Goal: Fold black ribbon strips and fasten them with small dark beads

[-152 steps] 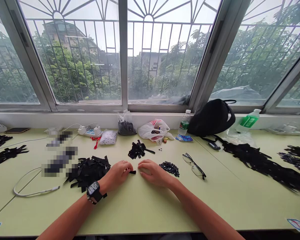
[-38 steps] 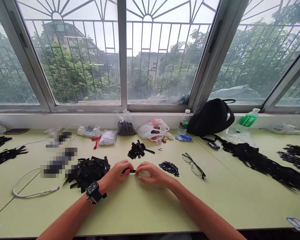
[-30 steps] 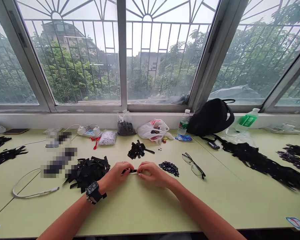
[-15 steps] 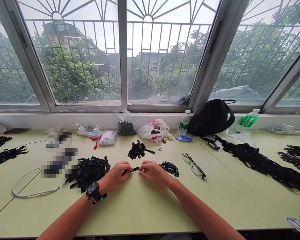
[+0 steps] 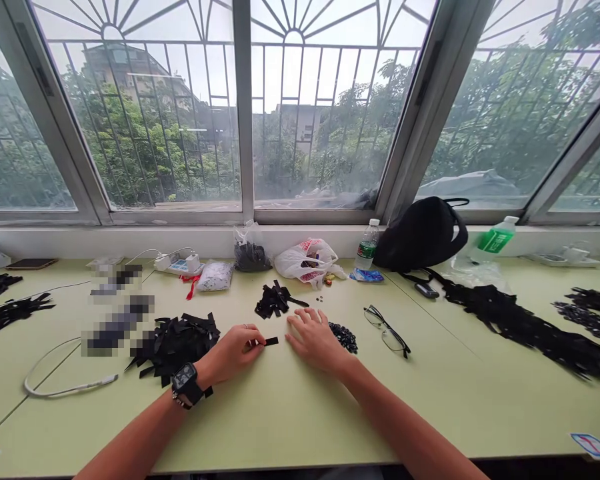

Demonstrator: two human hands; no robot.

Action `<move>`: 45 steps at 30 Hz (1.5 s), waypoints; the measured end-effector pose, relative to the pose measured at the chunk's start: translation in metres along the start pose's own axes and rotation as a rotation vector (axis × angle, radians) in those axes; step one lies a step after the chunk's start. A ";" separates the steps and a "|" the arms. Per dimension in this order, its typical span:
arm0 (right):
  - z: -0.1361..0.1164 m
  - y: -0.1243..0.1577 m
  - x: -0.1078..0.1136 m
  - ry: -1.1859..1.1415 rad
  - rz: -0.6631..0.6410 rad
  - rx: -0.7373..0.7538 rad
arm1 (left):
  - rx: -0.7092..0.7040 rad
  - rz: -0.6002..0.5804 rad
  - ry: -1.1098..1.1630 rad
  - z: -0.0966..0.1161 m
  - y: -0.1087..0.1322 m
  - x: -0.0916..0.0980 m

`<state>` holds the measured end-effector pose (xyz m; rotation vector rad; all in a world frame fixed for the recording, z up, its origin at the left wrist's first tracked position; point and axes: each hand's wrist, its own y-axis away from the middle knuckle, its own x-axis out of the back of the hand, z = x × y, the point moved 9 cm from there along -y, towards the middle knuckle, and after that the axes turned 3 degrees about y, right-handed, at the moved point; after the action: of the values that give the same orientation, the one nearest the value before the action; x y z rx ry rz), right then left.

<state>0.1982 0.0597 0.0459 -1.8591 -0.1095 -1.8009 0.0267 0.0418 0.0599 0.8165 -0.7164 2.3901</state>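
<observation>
1. Left hand (image 5: 233, 353): thumb and fingertips (image 5: 258, 342) pressed together, pinching one short black strip (image 5: 272, 341). The strip's free end projects to the right, beyond the fingertips and clear of the pale green table (image 5: 280, 420).
2. Right hand (image 5: 315, 341): fingers spread, palm down over the tabletop, holding nothing. Its fingertips lie near the strip's free end, with a narrow gap between them.
3. Left wrist: black smartwatch (image 5: 185, 378).
4. Beside the hands: a heap of black strips (image 5: 176, 345) left of the left hand; a small pile of dark beads (image 5: 345, 337) touching the right hand's outer fingers; wire-framed glasses (image 5: 386, 332) farther right.
5. Ahead of the hands: a loose cluster of black strips (image 5: 274, 301).
6. Far edge, below the window (image 5: 150, 120): a white plastic bag (image 5: 306, 260), a water bottle (image 5: 367, 245) and a black bag (image 5: 420, 235).
</observation>
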 end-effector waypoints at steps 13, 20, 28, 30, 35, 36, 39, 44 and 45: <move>0.015 0.001 -0.021 -0.053 -0.170 -0.119 | -0.020 0.010 0.015 0.003 0.000 0.002; 0.021 0.005 -0.032 -0.091 -0.258 -0.159 | -0.018 0.001 -0.002 0.002 0.001 0.001; 0.021 0.004 -0.033 -0.084 -0.238 -0.139 | -0.014 0.016 0.002 0.001 0.002 0.002; 0.021 0.004 -0.033 -0.085 -0.227 -0.125 | -0.015 0.011 0.003 0.001 0.002 0.001; 0.021 0.004 -0.035 -0.086 -0.239 -0.116 | -0.018 0.008 0.001 0.001 0.001 0.001; 0.021 0.004 -0.036 -0.087 -0.239 -0.119 | -0.018 0.010 0.000 0.001 0.001 0.001; 0.022 0.005 -0.037 -0.091 -0.237 -0.137 | -0.022 0.015 0.006 0.001 0.001 0.002; 0.023 0.005 -0.040 -0.109 -0.264 -0.159 | -0.028 0.018 0.018 0.001 0.001 0.002; 0.023 0.005 -0.040 -0.113 -0.269 -0.159 | -0.027 0.017 0.016 0.001 0.001 0.002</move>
<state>0.2173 0.0777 0.0070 -2.1453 -0.2773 -1.9277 0.0249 0.0410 0.0614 0.7827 -0.7513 2.3943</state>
